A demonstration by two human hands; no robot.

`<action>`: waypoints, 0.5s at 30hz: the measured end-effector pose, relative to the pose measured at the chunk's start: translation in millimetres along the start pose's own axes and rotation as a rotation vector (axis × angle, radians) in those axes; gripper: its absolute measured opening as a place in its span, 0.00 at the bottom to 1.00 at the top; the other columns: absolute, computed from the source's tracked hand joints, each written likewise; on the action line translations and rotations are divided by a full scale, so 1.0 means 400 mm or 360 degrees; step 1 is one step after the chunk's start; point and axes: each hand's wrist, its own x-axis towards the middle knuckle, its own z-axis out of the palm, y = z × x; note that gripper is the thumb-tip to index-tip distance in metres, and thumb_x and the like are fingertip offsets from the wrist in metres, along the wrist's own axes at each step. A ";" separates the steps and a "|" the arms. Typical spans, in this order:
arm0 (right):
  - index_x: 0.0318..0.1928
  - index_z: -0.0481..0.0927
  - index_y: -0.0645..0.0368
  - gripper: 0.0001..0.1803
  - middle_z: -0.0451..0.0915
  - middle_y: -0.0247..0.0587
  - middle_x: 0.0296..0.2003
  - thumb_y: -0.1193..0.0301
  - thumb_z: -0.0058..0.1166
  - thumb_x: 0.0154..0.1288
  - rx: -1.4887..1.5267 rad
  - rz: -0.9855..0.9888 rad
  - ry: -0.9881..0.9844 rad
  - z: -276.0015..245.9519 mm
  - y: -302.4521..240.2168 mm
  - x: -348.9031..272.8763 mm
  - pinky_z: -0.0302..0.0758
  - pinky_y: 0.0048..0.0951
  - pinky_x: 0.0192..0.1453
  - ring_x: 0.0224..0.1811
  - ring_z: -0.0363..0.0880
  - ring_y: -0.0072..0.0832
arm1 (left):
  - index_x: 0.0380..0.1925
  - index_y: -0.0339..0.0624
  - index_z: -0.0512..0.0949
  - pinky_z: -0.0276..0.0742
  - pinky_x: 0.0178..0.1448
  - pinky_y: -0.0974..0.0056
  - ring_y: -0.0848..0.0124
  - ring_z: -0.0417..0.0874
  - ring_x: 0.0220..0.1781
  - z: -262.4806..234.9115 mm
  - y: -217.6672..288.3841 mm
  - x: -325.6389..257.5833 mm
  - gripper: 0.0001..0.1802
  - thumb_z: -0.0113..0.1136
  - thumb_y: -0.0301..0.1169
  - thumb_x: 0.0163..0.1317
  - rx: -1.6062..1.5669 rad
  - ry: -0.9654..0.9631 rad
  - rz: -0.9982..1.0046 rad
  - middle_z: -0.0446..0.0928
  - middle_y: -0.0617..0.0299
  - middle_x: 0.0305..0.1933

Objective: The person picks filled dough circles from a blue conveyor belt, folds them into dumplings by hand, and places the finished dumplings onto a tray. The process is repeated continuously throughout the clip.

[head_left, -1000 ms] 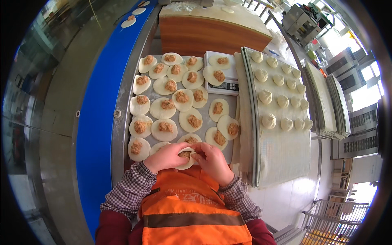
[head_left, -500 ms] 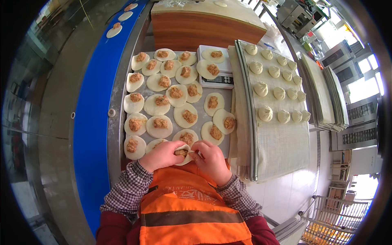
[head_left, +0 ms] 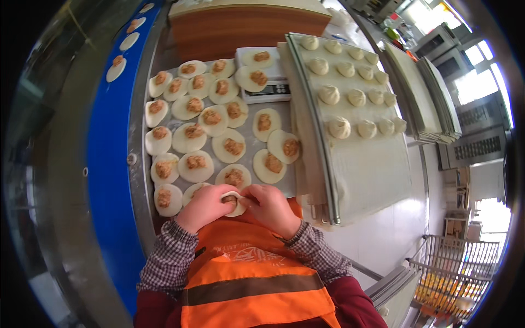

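Note:
Between my two hands is a partly folded bun (head_left: 236,210), a round of dough with brownish meat filling showing in its opening. My left hand (head_left: 205,208) cups it from the left, with the thumb at the filling. On the other side, my right hand (head_left: 269,208) pinches the dough rim between thumb and fingers. Just beyond them, flat dough rounds topped with meat filling (head_left: 233,177) cover the metal table (head_left: 249,127) in loose rows, some overlapping. One filled round (head_left: 196,191) is partly hidden by my left hand.
A blue conveyor belt (head_left: 106,164) on the left carries more dough rounds (head_left: 129,41). A white scale (head_left: 266,96) stands at the back with rounds on it. To the right, a cloth-lined tray (head_left: 366,175) holds several pleated buns (head_left: 339,127). A wooden block (head_left: 246,27) lies behind.
The whole view has shifted, so the table and tray appear farther left and slightly higher. My hands stay on the same bun, whose opening looks narrower. Rounds on the belt have moved nearer.

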 end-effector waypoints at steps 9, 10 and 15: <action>0.37 0.76 0.64 0.08 0.76 0.46 0.26 0.76 0.60 0.57 0.0230 0.0113 0.0036 -0.008 -0.023 -0.010 0.72 0.32 0.28 0.25 0.77 0.35 | 0.49 0.38 0.75 0.77 0.39 0.66 0.68 0.83 0.40 -0.008 -0.032 0.017 0.18 0.56 0.30 0.58 -0.0513 -0.0225 0.0100 0.79 0.59 0.40; 0.38 0.76 0.64 0.09 0.76 0.45 0.25 0.77 0.60 0.58 0.0230 0.0158 0.0065 -0.011 -0.024 -0.015 0.72 0.30 0.27 0.24 0.77 0.32 | 0.50 0.39 0.74 0.77 0.37 0.68 0.71 0.82 0.40 -0.002 -0.030 0.010 0.18 0.55 0.31 0.60 -0.0832 -0.0208 -0.0082 0.79 0.61 0.41; 0.37 0.76 0.64 0.07 0.78 0.40 0.25 0.77 0.60 0.59 0.1043 0.0496 0.0192 0.013 -0.037 -0.012 0.72 0.23 0.26 0.21 0.76 0.21 | 0.54 0.45 0.72 0.78 0.31 0.73 0.79 0.79 0.42 0.042 -0.015 -0.017 0.17 0.50 0.33 0.65 -0.1525 -0.0074 -0.0481 0.76 0.66 0.44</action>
